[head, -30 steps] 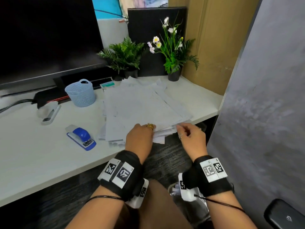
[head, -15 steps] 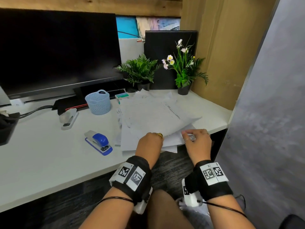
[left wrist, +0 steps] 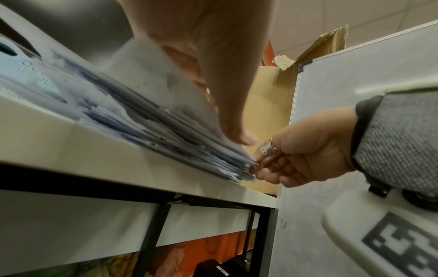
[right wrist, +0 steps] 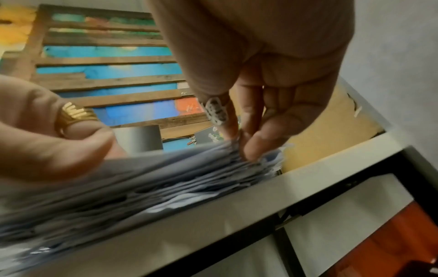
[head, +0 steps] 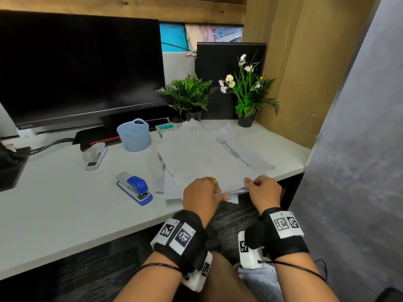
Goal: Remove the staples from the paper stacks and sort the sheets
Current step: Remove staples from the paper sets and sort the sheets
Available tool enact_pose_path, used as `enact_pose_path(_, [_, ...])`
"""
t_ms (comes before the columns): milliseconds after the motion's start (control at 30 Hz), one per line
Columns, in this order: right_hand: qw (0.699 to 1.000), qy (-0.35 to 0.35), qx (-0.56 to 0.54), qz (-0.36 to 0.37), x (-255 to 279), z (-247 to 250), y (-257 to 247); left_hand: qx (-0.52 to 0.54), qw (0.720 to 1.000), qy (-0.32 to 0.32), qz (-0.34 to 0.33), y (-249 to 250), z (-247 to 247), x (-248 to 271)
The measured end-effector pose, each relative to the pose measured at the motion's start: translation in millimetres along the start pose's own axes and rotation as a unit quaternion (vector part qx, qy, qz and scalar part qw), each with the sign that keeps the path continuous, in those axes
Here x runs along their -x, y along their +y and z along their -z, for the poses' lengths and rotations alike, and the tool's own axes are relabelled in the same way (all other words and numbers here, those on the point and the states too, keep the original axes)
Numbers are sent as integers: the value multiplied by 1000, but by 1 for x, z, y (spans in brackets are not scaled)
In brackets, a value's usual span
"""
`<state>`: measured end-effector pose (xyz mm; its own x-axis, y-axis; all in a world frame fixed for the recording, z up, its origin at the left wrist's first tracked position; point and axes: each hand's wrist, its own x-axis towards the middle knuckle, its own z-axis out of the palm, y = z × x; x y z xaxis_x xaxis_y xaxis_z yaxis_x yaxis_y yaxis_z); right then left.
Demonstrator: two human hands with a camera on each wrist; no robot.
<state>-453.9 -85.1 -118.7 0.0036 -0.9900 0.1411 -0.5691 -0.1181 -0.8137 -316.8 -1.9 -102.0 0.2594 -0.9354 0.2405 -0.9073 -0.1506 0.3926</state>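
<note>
A loose stack of white printed sheets (head: pixel 213 158) lies on the white desk (head: pixel 65 205), its near edge overhanging the desk front. My left hand (head: pixel 218 192), with a gold ring, grips the near edge of the upper sheets, fingers on top and thumb beneath. In the left wrist view the stack (left wrist: pixel 147 120) shows many fanned layers. My right hand (head: pixel 249 185) pinches the stack's near right corner; the right wrist view shows its thumb and fingers (right wrist: pixel 251 150) closed on the sheet edges (right wrist: pixel 189 168). I can see no staple.
A blue stapler (head: pixel 135 188) lies left of the stack, with a white stapler (head: pixel 96 155) farther back. A blue mesh basket (head: pixel 134 135), a small staple box (head: pixel 164 128), two potted plants (head: pixel 189 94) and a monitor (head: pixel 82 68) line the back. A grey partition (head: pixel 359 149) stands on the right.
The head view has tilted up. The upper sheets have fanned out to the right, and my right hand has closed on the stack's near right corner. My left hand stays at the near edge.
</note>
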Motion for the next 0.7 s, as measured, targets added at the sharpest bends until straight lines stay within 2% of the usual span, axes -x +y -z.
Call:
enact_pose_path(67, [997, -9, 79, -8, -3, 0, 1, 14, 999, -28, -14, -3, -1, 1])
enact_pose_path(167, [992, -35, 111, -49, -7, 3, 1, -8, 996, -73, -59, -4, 0, 4])
enact_pose_path(267, [992, -39, 118, -16, -5, 6, -2, -72, 992, -42, -99, 0, 2, 3])
enact_pose_path(367, [997, -15, 75, 12, -4, 11, -12, -110, 987, -10, -117, 4, 4, 2])
enact_pose_path(500, [1000, 21, 8, 7, -2, 19, -21, -105, 989, 15, -103, 10, 8, 8])
enact_pose_path(600, [999, 31, -26, 1, 4, 21, -26, -80, 992, 1, -94, 13, 9, 13])
enact_pose_path(700, [997, 26, -78, 12, 8, 15, -23, 2, 996, -43, -80, 12, 9, 17])
